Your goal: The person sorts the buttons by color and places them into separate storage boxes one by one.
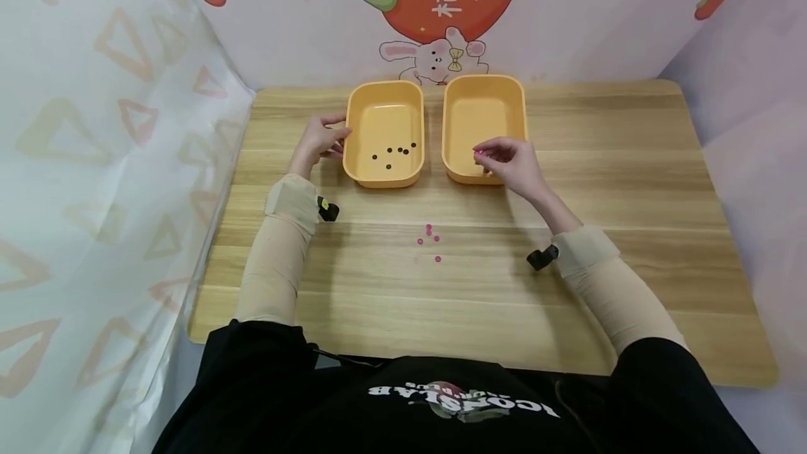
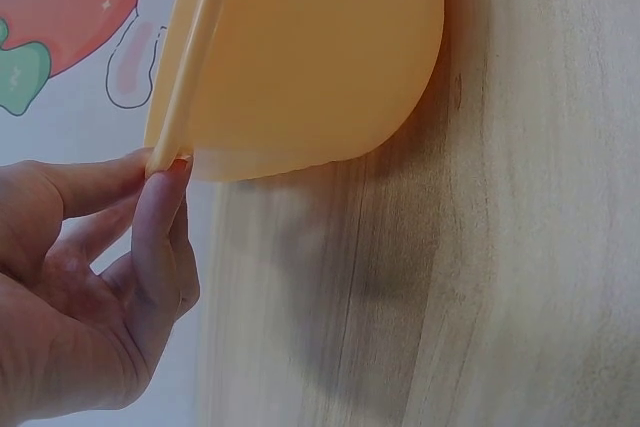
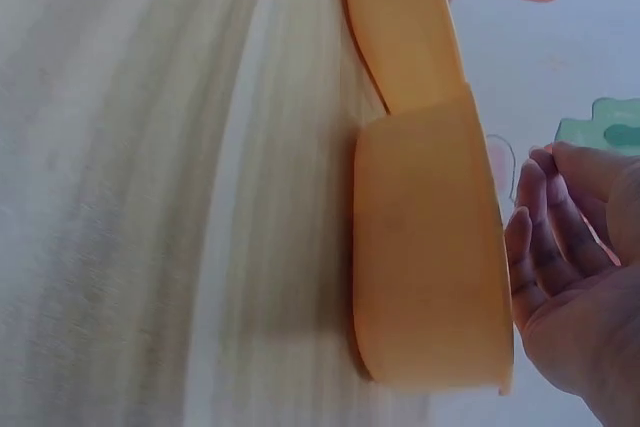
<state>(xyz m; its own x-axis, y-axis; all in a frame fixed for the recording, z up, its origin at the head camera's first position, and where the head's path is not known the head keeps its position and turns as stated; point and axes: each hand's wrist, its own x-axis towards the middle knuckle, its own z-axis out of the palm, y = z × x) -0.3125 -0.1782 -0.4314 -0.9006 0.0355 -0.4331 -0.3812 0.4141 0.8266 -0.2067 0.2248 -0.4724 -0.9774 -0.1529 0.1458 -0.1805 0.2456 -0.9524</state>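
My left hand point(image 1: 320, 139) pinches the rim of the left yellow bin point(image 1: 383, 177) between thumb and fingers, at its outer side. In the left wrist view, the thumb and index fingertip of that hand point(image 2: 85, 287) meet at the bin's lip point(image 2: 185, 87). Several small black discs point(image 1: 389, 167) lie scattered on this bin's floor. Over the near part of the right yellow bin point(image 1: 473, 107), my right hand point(image 1: 513, 163) pinches a small pink disc point(image 1: 479, 152). From the right wrist, its thumb and index fingertip point(image 3: 548, 152) appear together above the rim; the disc is hidden there.
Several pink discs point(image 1: 436, 238) lie loose on the wooden table point(image 1: 378, 286), between the bins and my body. Both bins stand side by side near the back edge, before a printed backdrop point(image 1: 567, 33). A white patterned sheet point(image 1: 120, 160) hangs along the left.
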